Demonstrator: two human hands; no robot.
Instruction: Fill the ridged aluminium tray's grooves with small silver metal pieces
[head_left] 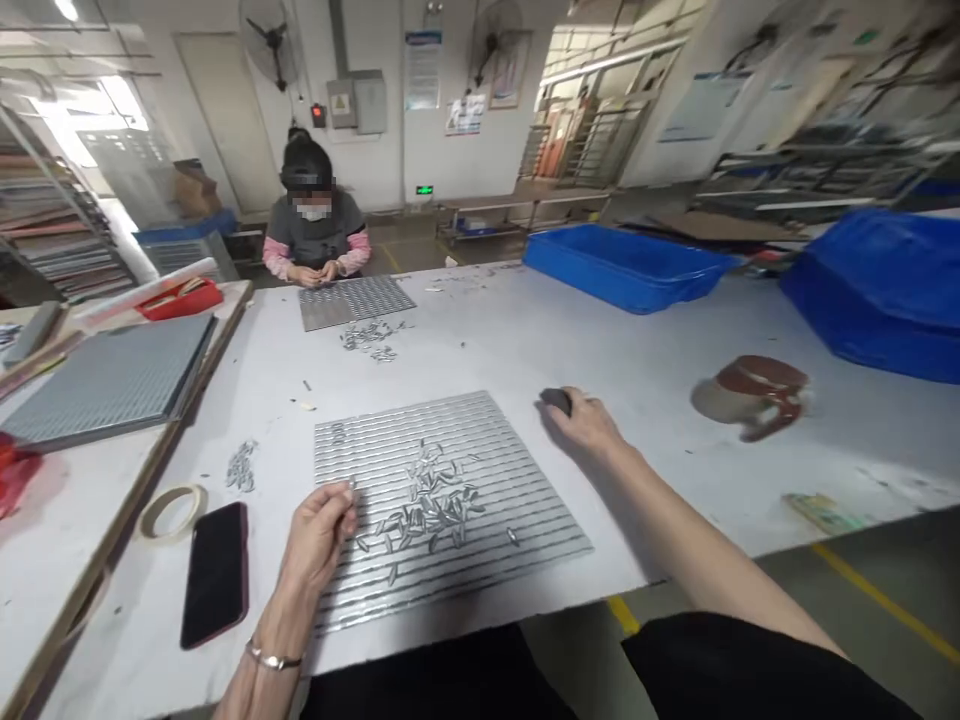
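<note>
My left hand (pixel 319 530) is closed in a pinch at the left edge of a ribbed silver plate (pixel 465 420). A small silvery metal piece (pixel 352 482) shows at its fingertips. Many similar loose, narrow metal pieces (pixel 435 505) are heaped on the middle of the plate. Beyond the plate's right edge, my right hand (pixel 592 425) is closed around a dark, rounded block (pixel 556 400) on the white tabletop; its exact kind I cannot make out. A smaller pile of metal pieces (pixel 241 466) lies on the table, left of the plate.
A phone (pixel 215 575) and a tape roll (pixel 171 513) lie at left. Stacked ribbed plates (pixel 112 380) sit on the adjoining table. Across from me a person (pixel 315 230) handles another plate (pixel 322 314). At right are a blue tray (pixel 622 270) and a blurred brown mug (pixel 750 390).
</note>
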